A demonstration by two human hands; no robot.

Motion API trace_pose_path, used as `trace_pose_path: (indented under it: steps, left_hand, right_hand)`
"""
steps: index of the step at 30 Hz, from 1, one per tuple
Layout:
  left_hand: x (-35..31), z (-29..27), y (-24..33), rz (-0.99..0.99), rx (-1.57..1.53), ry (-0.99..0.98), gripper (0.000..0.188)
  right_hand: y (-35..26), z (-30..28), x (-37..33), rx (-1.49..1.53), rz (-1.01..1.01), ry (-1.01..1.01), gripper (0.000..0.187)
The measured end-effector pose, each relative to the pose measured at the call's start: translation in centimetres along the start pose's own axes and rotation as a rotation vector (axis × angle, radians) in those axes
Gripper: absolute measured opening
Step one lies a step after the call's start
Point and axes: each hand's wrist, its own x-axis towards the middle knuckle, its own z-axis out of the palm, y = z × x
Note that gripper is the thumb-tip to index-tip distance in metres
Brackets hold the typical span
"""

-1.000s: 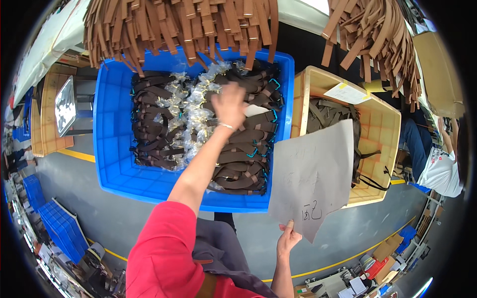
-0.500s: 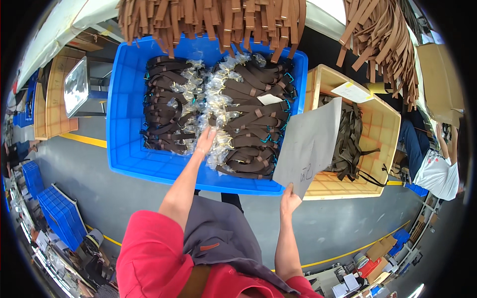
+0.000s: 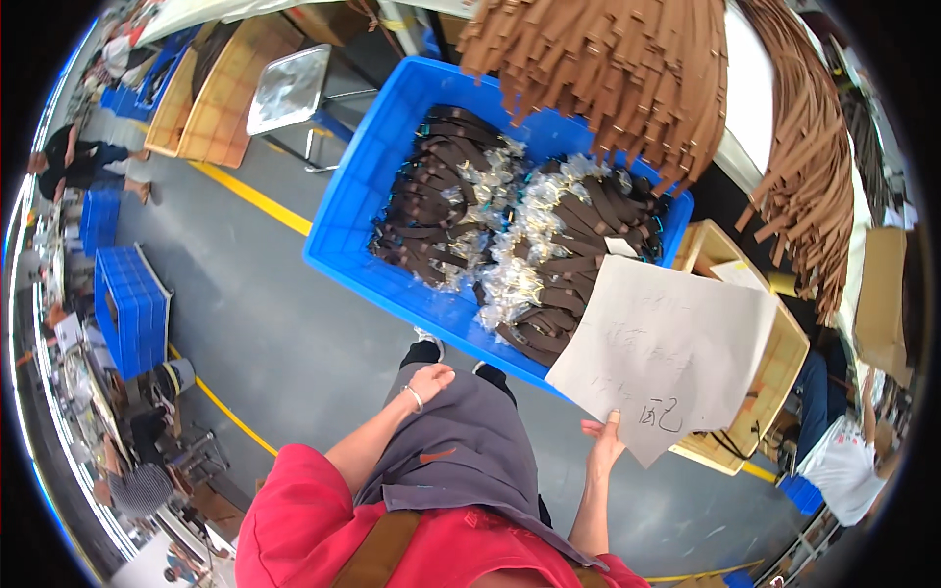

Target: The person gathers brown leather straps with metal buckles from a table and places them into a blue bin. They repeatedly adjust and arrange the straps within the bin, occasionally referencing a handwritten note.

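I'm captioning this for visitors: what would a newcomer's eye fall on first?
First, probably, the big blue bin near the middle, packed with dark straps and clear plastic wrapping. Brown strips hang in a thick fringe over its far edge. The right grip holds a pale sheet across the bin's lower right corner.

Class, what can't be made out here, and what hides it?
Head view: inside of the crate, mostly behind the paper in the right hand.
Head view: far rim of the blue bin, partly behind the hanging straps.
Head view: upper ends of those straps, cut off by the top edge.
Head view: some writing on the paper, too faint.
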Motion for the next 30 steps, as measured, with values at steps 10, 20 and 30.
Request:
trace_pose_path:
  steps: [10, 20, 30]
  left_hand:
    - [-0.4, -5.2, -0.1, -0.014, -0.118, 0.110, 0.037]
    - [1.7, -21.7, 0.5, -0.059, -0.265, 0.000, 0.040]
    - [2.6, -36.7, 3.5, 0.032, -0.323, -0.057, 0.038]
  right_hand:
    - [6.3, 7.3, 7.6, 0.661, 0.439, -0.074, 0.028]
    - [4.7, 23.4, -1.9, 0.843, 0.454, -0.254, 0.019]
    - [-5.6, 33.9, -11.7, 0.512, 0.216, -0.444, 0.034]
